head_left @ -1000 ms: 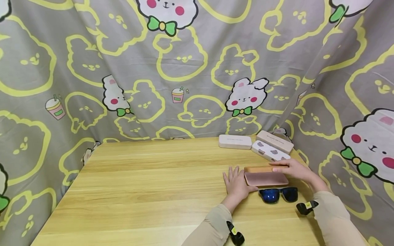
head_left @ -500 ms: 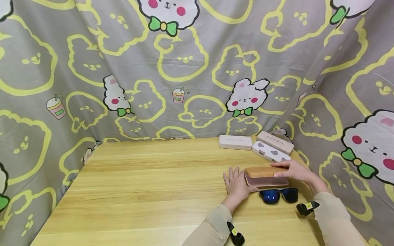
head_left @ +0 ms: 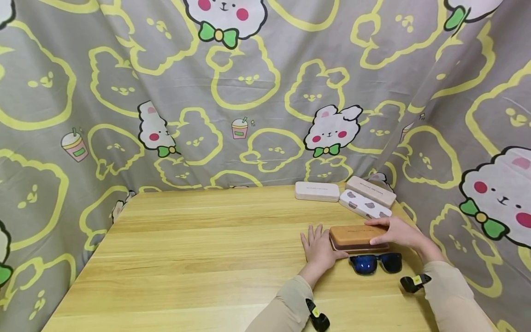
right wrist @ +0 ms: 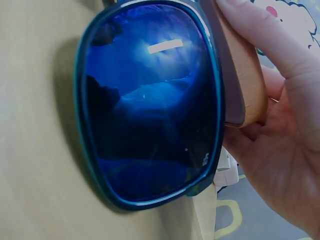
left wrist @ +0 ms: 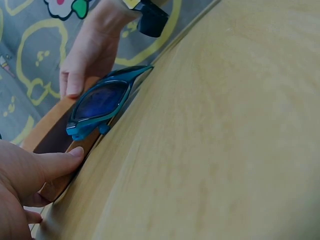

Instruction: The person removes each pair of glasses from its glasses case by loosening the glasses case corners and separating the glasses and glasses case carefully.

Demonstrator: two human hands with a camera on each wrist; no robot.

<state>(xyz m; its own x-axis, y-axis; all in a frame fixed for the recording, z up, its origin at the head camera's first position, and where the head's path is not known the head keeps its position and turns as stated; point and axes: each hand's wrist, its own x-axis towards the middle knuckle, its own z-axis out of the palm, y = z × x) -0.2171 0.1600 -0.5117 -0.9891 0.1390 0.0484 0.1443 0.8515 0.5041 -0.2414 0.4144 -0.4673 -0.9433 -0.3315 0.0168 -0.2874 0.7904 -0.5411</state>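
Observation:
An orange-brown glasses case (head_left: 351,235) lies on the table with its lid partly lowered; a strip of the mauve lining (right wrist: 232,82) shows under the lid. My right hand (head_left: 401,232) grips the lid's right end, thumb in front and fingers behind. Braced against the case's left end is my left hand (head_left: 318,249), fingers spread straight on the tabletop. Its thumb (left wrist: 62,162) presses the front edge of the base in the left wrist view. Dark sunglasses (head_left: 375,263) with blue mirrored lenses lie just in front of the case.
Behind the case, a white glasses case with brown bear patches (head_left: 365,204) lies against a beige case (head_left: 370,191). To their left is a pale case (head_left: 317,191). A patterned curtain (head_left: 265,92) hangs behind the wooden table (head_left: 186,258).
The lid of the orange-brown case has swung forward and down under my right hand, covering most of the lining. My left hand and the sunglasses stay put.

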